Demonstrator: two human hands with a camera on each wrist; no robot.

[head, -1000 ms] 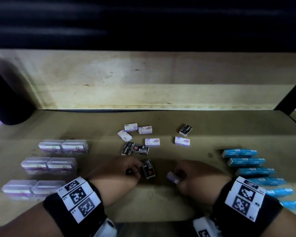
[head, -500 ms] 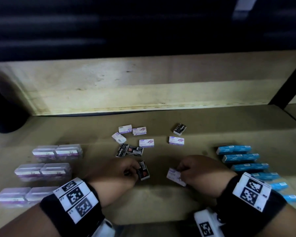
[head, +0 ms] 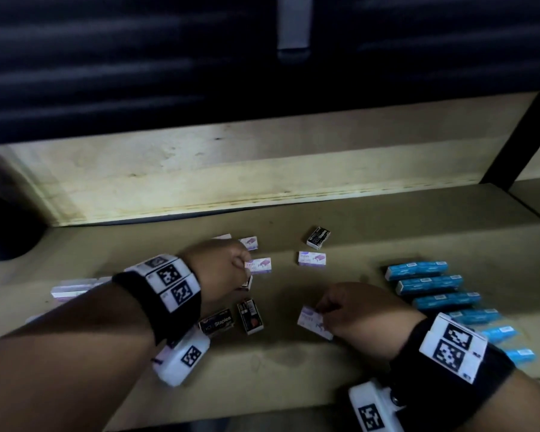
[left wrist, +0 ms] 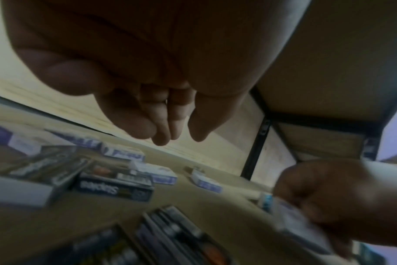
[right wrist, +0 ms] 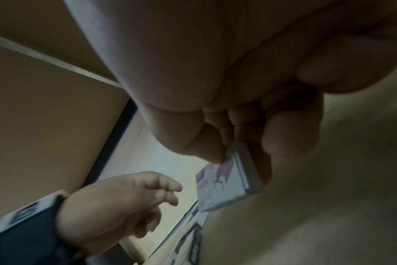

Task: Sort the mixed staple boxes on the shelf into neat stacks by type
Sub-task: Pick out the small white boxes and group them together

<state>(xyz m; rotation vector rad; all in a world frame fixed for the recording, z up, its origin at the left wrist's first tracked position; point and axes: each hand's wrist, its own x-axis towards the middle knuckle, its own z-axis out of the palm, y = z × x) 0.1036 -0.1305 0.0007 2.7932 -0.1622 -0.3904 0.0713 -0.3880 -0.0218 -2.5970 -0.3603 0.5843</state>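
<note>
— What's under the left hand point(left wrist: 161, 75)?
— Its fingers point(left wrist: 163, 129) hang loosely curled, holding nothing, above the shelf point(left wrist: 215, 211).
— And the black staple box point(left wrist: 114, 184)?
— Below the hand; white-and-purple boxes point(left wrist: 154, 173) lie just beyond it. The right hand point(left wrist: 342, 200) is off to its right, gripping a blurred white box point(left wrist: 295, 222).

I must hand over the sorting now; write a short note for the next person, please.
Right hand pinches a white-and-purple staple box at the shelf front.
Left hand, empty, reaches over the mixed pile near a white-and-purple box.
Done: long blue boxes in a row at the right.
Left: loose white-and-purple boxes and small black boxes remain unstacked in the middle.
</note>
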